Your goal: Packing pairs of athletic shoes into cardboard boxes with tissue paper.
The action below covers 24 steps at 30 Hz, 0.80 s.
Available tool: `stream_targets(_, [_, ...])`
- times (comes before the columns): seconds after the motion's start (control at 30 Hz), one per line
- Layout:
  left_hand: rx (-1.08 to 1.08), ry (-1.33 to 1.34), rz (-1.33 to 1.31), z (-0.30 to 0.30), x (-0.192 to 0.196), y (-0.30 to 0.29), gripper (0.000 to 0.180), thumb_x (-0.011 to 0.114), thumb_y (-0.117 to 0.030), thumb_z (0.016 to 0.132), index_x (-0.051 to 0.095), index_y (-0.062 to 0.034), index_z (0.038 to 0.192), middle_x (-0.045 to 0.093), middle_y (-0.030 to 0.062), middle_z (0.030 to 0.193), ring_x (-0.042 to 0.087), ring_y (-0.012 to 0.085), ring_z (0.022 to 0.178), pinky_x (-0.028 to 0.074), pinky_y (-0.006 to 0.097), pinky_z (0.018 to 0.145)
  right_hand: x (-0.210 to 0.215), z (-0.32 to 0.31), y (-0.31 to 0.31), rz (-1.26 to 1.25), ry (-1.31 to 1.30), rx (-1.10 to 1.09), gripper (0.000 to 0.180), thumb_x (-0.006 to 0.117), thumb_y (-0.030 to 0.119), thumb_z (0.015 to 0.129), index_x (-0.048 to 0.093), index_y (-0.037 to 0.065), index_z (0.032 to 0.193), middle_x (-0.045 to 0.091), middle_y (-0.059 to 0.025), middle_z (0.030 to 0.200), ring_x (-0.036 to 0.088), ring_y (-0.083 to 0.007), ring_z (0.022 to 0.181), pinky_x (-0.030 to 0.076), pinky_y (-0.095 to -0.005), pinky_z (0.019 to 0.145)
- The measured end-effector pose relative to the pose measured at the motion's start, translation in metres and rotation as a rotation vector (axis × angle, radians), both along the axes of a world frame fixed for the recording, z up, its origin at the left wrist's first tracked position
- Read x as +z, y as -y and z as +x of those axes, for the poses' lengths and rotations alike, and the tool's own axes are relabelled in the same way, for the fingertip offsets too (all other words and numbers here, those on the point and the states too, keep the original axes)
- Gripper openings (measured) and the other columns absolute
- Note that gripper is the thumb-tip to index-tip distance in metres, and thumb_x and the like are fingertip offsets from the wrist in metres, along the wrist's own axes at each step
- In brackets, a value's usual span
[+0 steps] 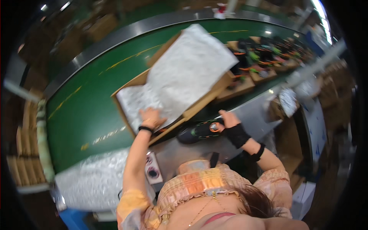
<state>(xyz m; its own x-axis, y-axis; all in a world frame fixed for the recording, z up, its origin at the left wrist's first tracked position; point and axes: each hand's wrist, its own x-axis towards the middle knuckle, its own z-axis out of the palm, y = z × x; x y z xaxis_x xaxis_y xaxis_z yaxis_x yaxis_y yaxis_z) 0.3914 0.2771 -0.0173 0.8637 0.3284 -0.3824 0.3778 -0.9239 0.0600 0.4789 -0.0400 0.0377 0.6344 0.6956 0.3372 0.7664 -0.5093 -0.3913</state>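
A cardboard box sits open before me on the green conveyor, with a large sheet of silvery bubble wrap spread inside and over its far side. My left hand lies on the wrap at the box's near left corner, fingers spread. Beside the near wall of the box, my right hand grips one end of a long, rounded black device with an orange ring and green marks. Blur hides its exact kind. A black wrist cover leaves the right fingers bare.
Farther right on the green conveyor stand cardboard trays of black, orange and green items. A pile of bubble wrap lies at my near left. A small box with round dark pictures rests on the metal edge.
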Motion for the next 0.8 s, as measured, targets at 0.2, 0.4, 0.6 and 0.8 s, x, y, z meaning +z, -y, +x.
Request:
stream_targets(0.2, [-0.030,0.492,-0.309,-0.037,-0.004,0.035,0.054,0.065,-0.038,0.067,0.053,-0.0018,0.104,0.049,0.0190,0.111,0.045,0.0323,0.104,0.034,0.047,0.086,-0.049,-0.029,0.010,-0.066,-0.508,0.056,0.086,0.067,0.015,0.065,0.014,0.015,0.133,0.055,-0.0220,0.086,0.056,-0.0356,0.076,0.044,-0.0395,0.070])
stream_targets(0.4, [-0.289,0.736,-0.690,-0.064,0.044,0.113,0.073,0.075,-0.029,0.056,0.039,0.0013,0.112,0.051,0.0186,0.100,0.049,0.0347,0.092,0.040,0.038,0.079,0.014,-0.042,-0.036,-0.130,-0.335,0.332,0.063,0.060,0.019,0.072,0.029,0.014,0.127,0.057,-0.0196,0.076,0.057,-0.0347,0.068,0.046,-0.0383,0.062])
stream_targets(0.6, [0.017,1.022,-0.567,-0.079,0.039,0.100,0.065,0.076,-0.019,0.051,0.044,-0.0010,0.104,0.051,0.0145,0.095,0.050,0.0300,0.088,0.040,0.036,0.078,0.104,-0.072,-0.090,0.110,0.286,0.572,0.041,0.056,0.009,0.064,0.054,0.006,0.105,0.055,-0.0117,0.071,0.055,-0.0234,0.061,0.043,-0.0299,0.053])
stream_targets(0.8, [0.548,1.185,-0.978,-0.101,0.069,0.057,0.059,0.078,-0.016,0.058,0.045,-0.0005,0.105,0.056,0.0081,0.096,0.054,0.0158,0.086,0.043,0.028,0.077,0.127,-0.058,-0.093,0.539,0.311,0.643,0.034,0.062,0.002,0.057,0.058,0.001,0.091,0.057,-0.0116,0.086,0.056,-0.0243,0.076,0.045,-0.0354,0.069])
